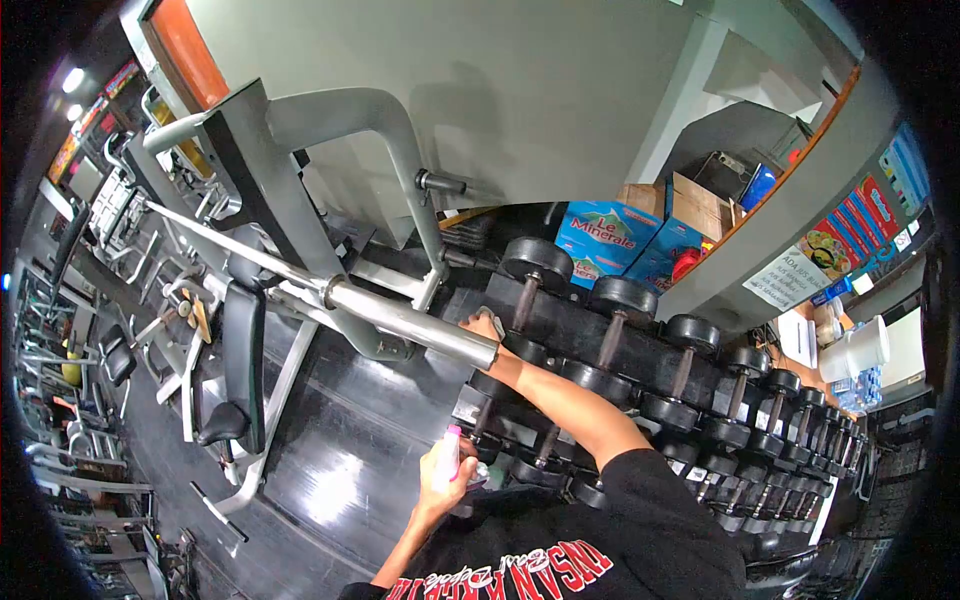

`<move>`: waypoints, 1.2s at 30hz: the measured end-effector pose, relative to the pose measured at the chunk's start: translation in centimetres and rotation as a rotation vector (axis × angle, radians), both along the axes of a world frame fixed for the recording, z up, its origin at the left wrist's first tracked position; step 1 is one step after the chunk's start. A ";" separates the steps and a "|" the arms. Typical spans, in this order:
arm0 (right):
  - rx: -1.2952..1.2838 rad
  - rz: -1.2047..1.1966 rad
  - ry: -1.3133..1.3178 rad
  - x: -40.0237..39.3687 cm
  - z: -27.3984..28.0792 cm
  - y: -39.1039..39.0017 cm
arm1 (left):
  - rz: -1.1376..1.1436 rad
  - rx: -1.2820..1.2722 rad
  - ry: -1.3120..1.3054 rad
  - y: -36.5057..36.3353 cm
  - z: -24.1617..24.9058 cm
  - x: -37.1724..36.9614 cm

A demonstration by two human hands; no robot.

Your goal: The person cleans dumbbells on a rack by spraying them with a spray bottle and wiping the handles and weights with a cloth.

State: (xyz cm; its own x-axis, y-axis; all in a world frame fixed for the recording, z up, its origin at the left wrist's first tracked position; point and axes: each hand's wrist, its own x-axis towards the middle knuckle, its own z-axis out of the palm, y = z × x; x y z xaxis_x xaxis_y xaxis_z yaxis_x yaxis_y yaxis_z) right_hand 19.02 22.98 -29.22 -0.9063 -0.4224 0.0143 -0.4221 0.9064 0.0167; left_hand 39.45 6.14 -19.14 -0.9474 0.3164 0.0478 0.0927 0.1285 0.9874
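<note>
My left hand (445, 480) is closed around a small spray bottle (453, 455) with a pink top, held low in front of the dumbbell rack. My right arm reaches across the rack's near end. Partly hidden behind the end of a metal bar (410, 325), my right hand (483, 324) has its fingers curled at the rack's end, close to the nearest upper dumbbell (528, 295); I cannot tell what is in it. Below my right forearm, a lower-row dumbbell (483, 413) lies near the spray bottle.
Two rows of black dumbbells (680, 375) run off to the right. Blue water cartons (610, 232) stand behind the rack. A grey bench-press frame (375, 110) with a black padded seat (240, 350) stands to the left on dark flooring (340, 440).
</note>
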 end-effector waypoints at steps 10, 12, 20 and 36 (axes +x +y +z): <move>0.041 -0.075 -0.044 -1.1 -2.5 -0.6 | 0.027 0.042 -0.062 -2.8 0.2 -1.7; -0.002 -0.004 0.010 0.0 -1.5 1.5 | -0.007 0.036 -0.054 -3.0 0.3 -2.1; -0.467 -0.138 0.257 8.6 4.6 6.2 | -0.170 -0.038 -0.036 -2.5 0.0 -4.5; -1.513 -1.108 0.538 11.8 -4.9 5.0 | -0.465 -0.073 -0.130 -2.2 0.2 -9.7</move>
State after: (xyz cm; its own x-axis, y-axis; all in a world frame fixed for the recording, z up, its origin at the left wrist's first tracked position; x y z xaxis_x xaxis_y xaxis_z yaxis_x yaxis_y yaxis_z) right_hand 30.77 27.94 -34.16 -0.4979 0.8635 0.0804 0.0352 0.1127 -0.9930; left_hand 29.72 3.95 -18.95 -0.7013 0.7059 -0.0998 0.0333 0.1723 0.9845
